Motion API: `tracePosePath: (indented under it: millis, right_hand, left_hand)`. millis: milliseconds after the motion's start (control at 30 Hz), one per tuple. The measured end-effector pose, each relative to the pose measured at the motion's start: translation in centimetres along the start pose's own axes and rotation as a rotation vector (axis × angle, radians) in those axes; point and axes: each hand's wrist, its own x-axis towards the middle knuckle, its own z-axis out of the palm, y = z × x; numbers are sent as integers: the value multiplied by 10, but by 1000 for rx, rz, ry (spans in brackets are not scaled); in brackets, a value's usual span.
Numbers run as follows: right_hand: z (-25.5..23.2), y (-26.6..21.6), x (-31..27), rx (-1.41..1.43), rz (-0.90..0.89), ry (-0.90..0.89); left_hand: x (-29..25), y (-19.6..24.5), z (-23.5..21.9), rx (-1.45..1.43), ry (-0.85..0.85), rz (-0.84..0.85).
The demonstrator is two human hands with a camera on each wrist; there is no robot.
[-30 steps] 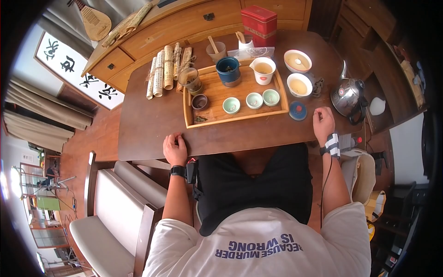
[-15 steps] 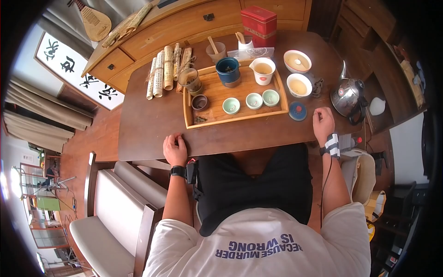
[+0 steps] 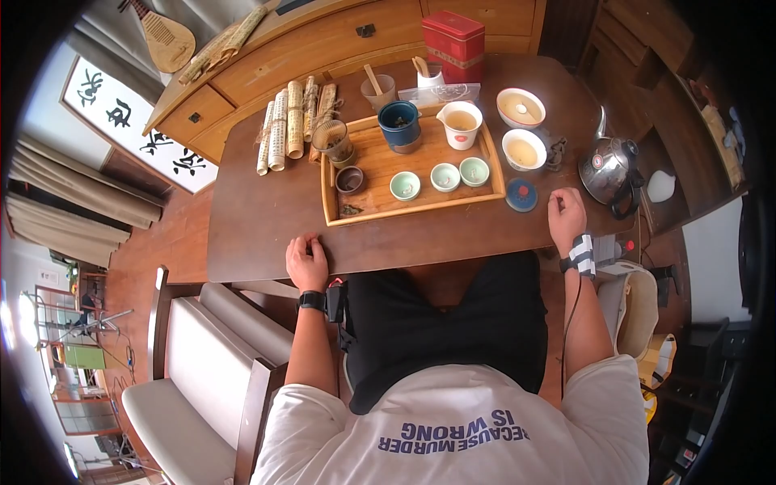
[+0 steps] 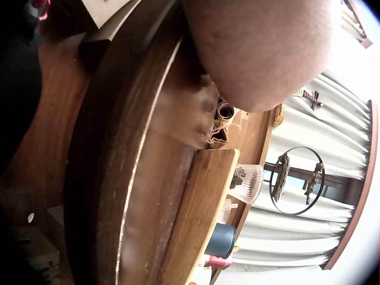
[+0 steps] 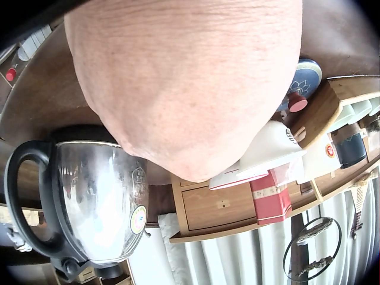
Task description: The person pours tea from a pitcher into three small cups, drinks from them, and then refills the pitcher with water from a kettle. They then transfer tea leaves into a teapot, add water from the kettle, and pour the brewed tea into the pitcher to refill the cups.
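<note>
My left hand (image 3: 307, 263) rests on the table's front edge, fingers loosely curled and holding nothing. Farther right, my right hand (image 3: 567, 218) lies on the tabletop, also loosely curled, between a blue lid (image 3: 521, 195) and a steel kettle (image 3: 606, 171). Both wrist views show mostly the back of each hand, so the fingers are hidden there. Beyond the hands stands a bamboo tray (image 3: 416, 208). On it are a blue tea pot without its lid (image 3: 401, 129), a white pitcher (image 3: 462, 129) of tea, three pale green cups (image 3: 445, 176) and a small dark cup (image 3: 350, 179).
Two bowls of liquid, one farther back (image 3: 521, 107) and one nearer (image 3: 525, 150), stand right of the tray. Tied scrolls (image 3: 295, 117) lie at the back left. A red tin (image 3: 453, 48) stands at the back. Left of my legs is a padded chair (image 3: 206, 339).
</note>
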Motion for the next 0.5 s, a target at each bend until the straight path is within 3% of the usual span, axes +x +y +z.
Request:
tracePosePath:
  millis: [500]
  right_hand:
    - [0,0,0,-12,14,-11]
  left_hand:
    - [0,5,-3,-11,-31,-49]
